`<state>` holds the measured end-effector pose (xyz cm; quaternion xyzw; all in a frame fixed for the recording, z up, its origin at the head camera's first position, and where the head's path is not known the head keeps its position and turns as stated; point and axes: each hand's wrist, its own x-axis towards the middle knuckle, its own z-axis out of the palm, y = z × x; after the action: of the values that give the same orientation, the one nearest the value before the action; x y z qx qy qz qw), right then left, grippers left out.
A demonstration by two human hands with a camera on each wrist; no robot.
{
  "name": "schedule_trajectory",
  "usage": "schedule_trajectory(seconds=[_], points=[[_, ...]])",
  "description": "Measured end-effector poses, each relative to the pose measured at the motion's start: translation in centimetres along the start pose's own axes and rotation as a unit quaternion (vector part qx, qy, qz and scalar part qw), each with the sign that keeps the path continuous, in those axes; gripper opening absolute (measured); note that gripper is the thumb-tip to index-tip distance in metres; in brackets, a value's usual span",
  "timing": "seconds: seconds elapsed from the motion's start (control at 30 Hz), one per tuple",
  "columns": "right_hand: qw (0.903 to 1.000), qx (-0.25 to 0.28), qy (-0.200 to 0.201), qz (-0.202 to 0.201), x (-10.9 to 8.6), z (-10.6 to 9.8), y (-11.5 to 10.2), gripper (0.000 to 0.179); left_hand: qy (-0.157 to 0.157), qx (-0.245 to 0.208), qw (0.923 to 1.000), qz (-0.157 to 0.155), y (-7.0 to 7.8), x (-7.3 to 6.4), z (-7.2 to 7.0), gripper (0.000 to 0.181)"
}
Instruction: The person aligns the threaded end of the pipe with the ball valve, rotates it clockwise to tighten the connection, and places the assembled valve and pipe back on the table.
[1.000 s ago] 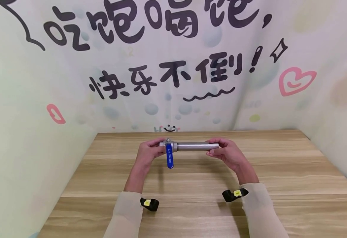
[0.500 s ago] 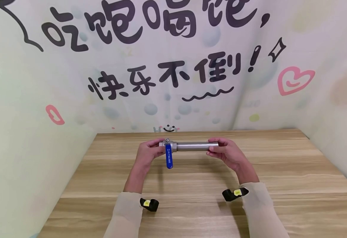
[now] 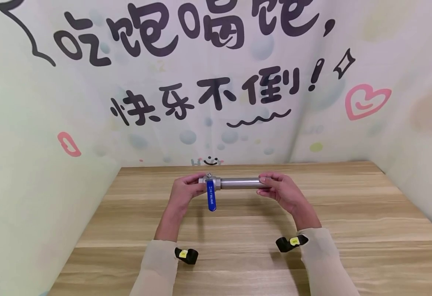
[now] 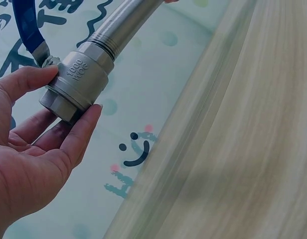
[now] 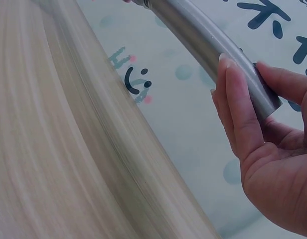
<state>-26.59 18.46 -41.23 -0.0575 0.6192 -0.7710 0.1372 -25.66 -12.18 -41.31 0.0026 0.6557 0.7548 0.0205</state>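
Note:
A steel ball valve with a blue lever handle is held above the table by my left hand, thumb and fingers around its outer end. The lever points toward me. From the valve's other side a straight steel pipe runs level to the right. Some thread shows where the pipe enters the valve. My right hand grips the pipe's far end, the thumb on the near side and the fingers along the other, as the right wrist view shows.
Below the hands lies a wood-grain table. Its back edge meets a printed cloth wall with lettering. Pale walls close in at the left and right. Each cuff carries a black wrist camera, on the left and right.
My right thumb has shifted up and over the top of the pipe's end. The left hand and the valve stay about where they were.

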Motion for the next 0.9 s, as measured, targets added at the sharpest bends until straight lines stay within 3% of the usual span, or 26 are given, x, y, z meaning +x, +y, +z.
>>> schedule_trajectory(seconds=[0.23, 0.43, 0.63, 0.9], points=[[0.9999, -0.008, 0.012, 0.003, 0.12, 0.11, 0.21, 0.024, -0.001, -0.001, 1.0, 0.002, 0.03, -0.02, -0.02, 0.036], [0.9999, 0.007, -0.013, -0.008, 0.04, -0.04, 0.18, 0.016, 0.004, 0.003, 1.0, 0.0, 0.06, -0.01, -0.12, 0.037], [0.9995, 0.005, -0.029, -0.012, -0.1, -0.04, 0.05, 0.035, 0.012, -0.005, 0.9999, -0.005, 0.09, 0.01, -0.21, 0.036], [0.9993, 0.006, -0.034, -0.012, -0.02, -0.18, 0.11, 0.035, 0.011, -0.01, 0.9999, -0.005, 0.21, -0.05, -0.19, 0.035]])
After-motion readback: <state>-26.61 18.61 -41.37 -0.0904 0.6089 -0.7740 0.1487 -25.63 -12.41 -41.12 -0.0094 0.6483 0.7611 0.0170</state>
